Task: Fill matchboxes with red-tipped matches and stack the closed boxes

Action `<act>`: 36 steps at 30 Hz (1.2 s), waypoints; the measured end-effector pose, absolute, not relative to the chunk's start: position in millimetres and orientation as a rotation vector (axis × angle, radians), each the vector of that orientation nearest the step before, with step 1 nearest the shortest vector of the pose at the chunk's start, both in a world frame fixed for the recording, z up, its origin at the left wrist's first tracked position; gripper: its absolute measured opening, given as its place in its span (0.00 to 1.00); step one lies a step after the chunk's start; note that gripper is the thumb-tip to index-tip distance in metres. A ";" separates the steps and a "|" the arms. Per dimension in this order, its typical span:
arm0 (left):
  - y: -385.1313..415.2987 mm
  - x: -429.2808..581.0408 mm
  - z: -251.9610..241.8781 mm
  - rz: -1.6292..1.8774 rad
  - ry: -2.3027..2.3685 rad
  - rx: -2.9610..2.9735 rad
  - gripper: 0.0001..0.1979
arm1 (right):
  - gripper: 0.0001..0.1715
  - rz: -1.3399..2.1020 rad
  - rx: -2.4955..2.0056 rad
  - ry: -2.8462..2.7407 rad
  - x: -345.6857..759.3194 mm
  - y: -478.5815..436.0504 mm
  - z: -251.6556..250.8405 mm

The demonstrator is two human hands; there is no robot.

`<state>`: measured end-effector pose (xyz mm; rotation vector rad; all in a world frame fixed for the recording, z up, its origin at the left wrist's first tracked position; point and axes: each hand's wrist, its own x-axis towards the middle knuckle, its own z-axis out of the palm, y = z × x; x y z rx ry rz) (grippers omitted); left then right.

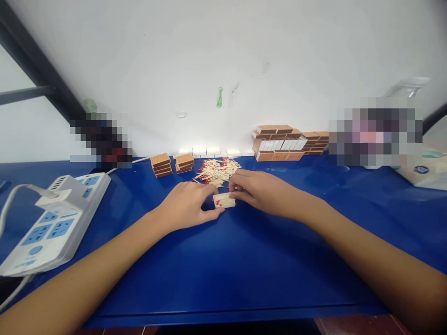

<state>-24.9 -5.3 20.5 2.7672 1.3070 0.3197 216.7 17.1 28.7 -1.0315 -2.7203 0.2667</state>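
Note:
A small white matchbox tray (224, 201) with some red-tipped matches in it lies on the blue table between my hands. Thumb and fingers of my left hand (190, 202) hold the tray at its left end. My right hand (256, 190) is at the tray's right end, its fingers bent close together; what they hold, if anything, is too small to make out. Just behind the tray is a loose pile of matches (216, 173), their red heads pointing various ways.
Matchboxes stand in two short stacks (161, 165) (184, 163) at the back left and a larger stack (277, 144) at the back right. White trays (206, 151) line the wall. A power strip (59, 228) with a plugged-in adapter and cable lies on the left of the table (223, 274).

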 end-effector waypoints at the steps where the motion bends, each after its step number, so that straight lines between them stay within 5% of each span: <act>1: -5.2 -25.0 20.0 0.322 1.310 2.769 0.17 | 0.06 0.304 -1.015 -2.719 219.1 18.5 29.1; 21: -8.6 -24.1 18.7 0.409 1.239 2.763 0.14 | 0.09 0.458 -0.939 -2.595 204.4 8.9 17.7; 36: -7.3 -24.0 18.4 0.403 1.239 2.778 0.15 | 0.12 0.145 -0.982 -2.601 224.1 19.5 41.7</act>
